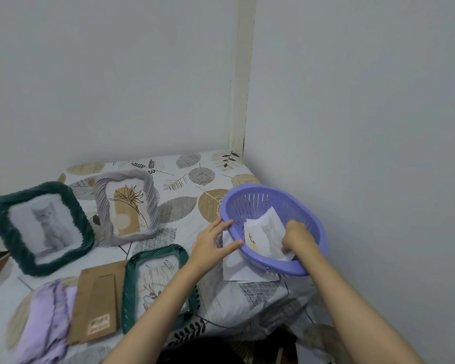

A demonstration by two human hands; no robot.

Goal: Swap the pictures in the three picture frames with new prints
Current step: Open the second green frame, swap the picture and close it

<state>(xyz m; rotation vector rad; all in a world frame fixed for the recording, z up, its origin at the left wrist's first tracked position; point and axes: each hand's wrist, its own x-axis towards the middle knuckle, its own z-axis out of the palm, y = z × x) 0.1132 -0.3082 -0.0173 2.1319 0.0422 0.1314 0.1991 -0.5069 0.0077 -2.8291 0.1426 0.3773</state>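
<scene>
A purple basket (307, 219) sits tilted at the right of the bed, with prints (265, 232) inside. My right hand (297, 236) is inside the basket and grips the prints. My left hand (212, 241) rests with straight fingers against the basket's left rim. A dark green frame (5, 232) with a cat picture stands at the left. Beside it stands a lilac frame (103, 206) with a plant drawing. A third green frame (130, 282) lies flat under my left forearm, open at the back. Its brown backing board (97, 303) lies to its left.
A white sheet (237, 266) lies on the bed under the basket. A lilac cloth (47, 321) is bunched at the lower left. Grey walls meet in a corner behind the bed, close to the basket's right side.
</scene>
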